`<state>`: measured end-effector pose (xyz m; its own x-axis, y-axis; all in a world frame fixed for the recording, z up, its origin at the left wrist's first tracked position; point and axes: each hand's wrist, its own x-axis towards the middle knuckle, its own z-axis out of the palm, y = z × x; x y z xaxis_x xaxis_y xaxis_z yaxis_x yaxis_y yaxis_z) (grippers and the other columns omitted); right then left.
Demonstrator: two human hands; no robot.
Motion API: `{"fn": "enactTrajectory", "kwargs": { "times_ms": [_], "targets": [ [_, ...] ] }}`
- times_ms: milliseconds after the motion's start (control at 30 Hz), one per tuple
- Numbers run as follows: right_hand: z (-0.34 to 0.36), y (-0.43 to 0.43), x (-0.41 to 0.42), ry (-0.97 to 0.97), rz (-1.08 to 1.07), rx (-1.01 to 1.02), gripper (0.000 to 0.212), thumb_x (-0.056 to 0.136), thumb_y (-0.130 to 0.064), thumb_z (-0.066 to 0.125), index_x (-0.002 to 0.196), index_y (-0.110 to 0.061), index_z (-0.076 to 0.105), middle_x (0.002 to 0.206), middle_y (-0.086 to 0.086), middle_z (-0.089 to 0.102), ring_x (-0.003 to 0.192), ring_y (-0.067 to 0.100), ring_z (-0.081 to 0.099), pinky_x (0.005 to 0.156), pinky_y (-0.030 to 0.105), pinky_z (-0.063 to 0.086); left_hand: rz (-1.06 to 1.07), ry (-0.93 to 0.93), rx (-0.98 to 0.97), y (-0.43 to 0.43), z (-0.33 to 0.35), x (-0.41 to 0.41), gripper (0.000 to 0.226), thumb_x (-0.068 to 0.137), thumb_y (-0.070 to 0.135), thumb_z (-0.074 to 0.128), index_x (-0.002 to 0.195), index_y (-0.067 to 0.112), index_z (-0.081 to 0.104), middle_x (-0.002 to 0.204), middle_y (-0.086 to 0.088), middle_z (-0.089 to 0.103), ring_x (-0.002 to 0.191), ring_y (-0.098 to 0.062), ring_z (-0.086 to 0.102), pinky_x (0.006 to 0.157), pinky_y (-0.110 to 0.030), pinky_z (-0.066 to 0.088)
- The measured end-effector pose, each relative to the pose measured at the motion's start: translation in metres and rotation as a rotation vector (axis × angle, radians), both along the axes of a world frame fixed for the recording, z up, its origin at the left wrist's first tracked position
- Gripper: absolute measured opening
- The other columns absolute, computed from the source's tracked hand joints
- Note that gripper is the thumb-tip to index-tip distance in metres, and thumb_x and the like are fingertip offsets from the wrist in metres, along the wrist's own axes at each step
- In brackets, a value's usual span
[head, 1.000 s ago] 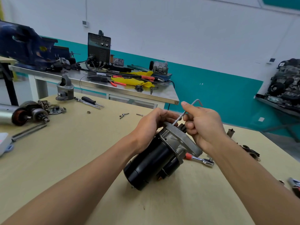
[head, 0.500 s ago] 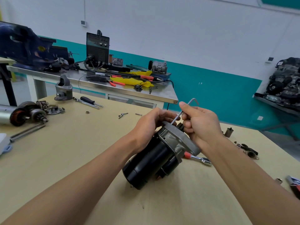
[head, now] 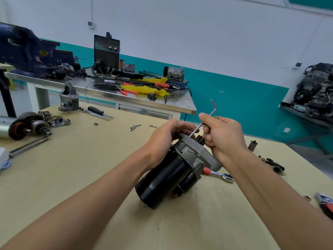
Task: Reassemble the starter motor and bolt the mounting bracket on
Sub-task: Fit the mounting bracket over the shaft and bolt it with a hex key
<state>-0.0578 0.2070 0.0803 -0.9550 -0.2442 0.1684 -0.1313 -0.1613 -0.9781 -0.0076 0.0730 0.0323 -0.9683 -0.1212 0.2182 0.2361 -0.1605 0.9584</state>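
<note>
A black starter motor [head: 162, 179] with a grey cast end housing [head: 196, 152] lies tilted on the wooden table [head: 72, 177], its housing end raised toward me. My left hand [head: 164, 141] grips the housing's upper left edge. My right hand [head: 223, 136] pinches the long shaft of an L-shaped hex key [head: 207, 118], whose tip meets the housing face and whose short arm points up. A grey nose-cone bracket [head: 69, 99] stands at the table's far left edge.
A red-handled ratchet [head: 219, 175] lies just right of the motor. An armature [head: 18, 127], long bolts [head: 27, 147], a screwdriver [head: 97, 111], loose screws [head: 135, 126] and a socket [head: 252, 145] are scattered around. A steel bench [head: 180, 105] with a welder [head: 106, 53] stands behind.
The hex key has turned in my right hand: its short arm swung from pointing right to pointing up. My left hand and the motor stayed in place.
</note>
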Motion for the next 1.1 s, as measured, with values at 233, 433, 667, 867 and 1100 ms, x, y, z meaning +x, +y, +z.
{"fn": "enactTrajectory", "kwargs": {
  "times_ms": [233, 433, 667, 867, 1100],
  "targets": [
    [0.003, 0.004, 0.000, -0.020, 0.081, 0.049, 0.030, 0.097, -0.029, 0.065, 0.074, -0.010, 0.063, 0.050, -0.001, 0.053, 0.035, 0.007, 0.039, 0.032, 0.016, 0.027, -0.021, 0.069, -0.061, 0.002, 0.003, 0.003, 0.028, 0.089, 0.033, 0.054, 0.092, 0.020, 0.079, 0.097, -0.010, 0.073, 0.091, -0.022, 0.066, 0.091, -0.041, 0.052],
    [0.013, 0.017, -0.008, -0.067, 0.153, 0.088, 0.044, 0.102, -0.046, 0.050, 0.089, -0.007, 0.066, 0.054, 0.001, 0.058, 0.038, 0.009, 0.044, 0.034, 0.018, 0.029, -0.020, 0.072, -0.085, 0.004, 0.005, 0.006, 0.026, 0.096, 0.015, 0.064, 0.075, 0.020, 0.078, 0.071, -0.001, 0.070, 0.061, -0.009, 0.064, 0.061, -0.021, 0.051],
    [0.032, 0.028, -0.026, 0.236, -0.004, 0.338, 0.045, 0.100, -0.042, 0.058, 0.069, -0.009, 0.064, 0.048, 0.001, 0.056, 0.036, 0.011, 0.043, 0.035, 0.020, 0.033, -0.012, 0.055, -0.143, 0.006, 0.010, 0.010, 0.033, 0.098, 0.015, 0.061, 0.070, 0.023, 0.077, 0.070, 0.003, 0.070, 0.062, -0.006, 0.064, 0.060, -0.017, 0.050],
    [0.030, 0.026, -0.028, 0.349, 0.023, 0.339, 0.050, 0.099, -0.043, 0.058, 0.063, -0.009, 0.065, 0.044, -0.001, 0.053, 0.035, 0.009, 0.042, 0.036, 0.018, 0.036, 0.000, 0.048, -0.156, 0.006, 0.010, 0.011, 0.032, 0.098, 0.017, 0.061, 0.071, 0.023, 0.077, 0.071, 0.004, 0.070, 0.064, -0.006, 0.065, 0.062, -0.019, 0.051],
    [0.034, 0.015, -0.034, 0.256, -0.096, 0.511, 0.038, 0.096, -0.022, 0.056, 0.061, -0.008, 0.057, 0.037, -0.006, 0.042, 0.033, 0.009, 0.032, 0.038, 0.023, 0.027, 0.027, 0.056, -0.205, 0.007, 0.011, 0.013, 0.035, 0.100, 0.019, 0.058, 0.070, 0.024, 0.077, 0.071, 0.005, 0.072, 0.065, -0.006, 0.065, 0.062, -0.017, 0.051]
  ]
}}
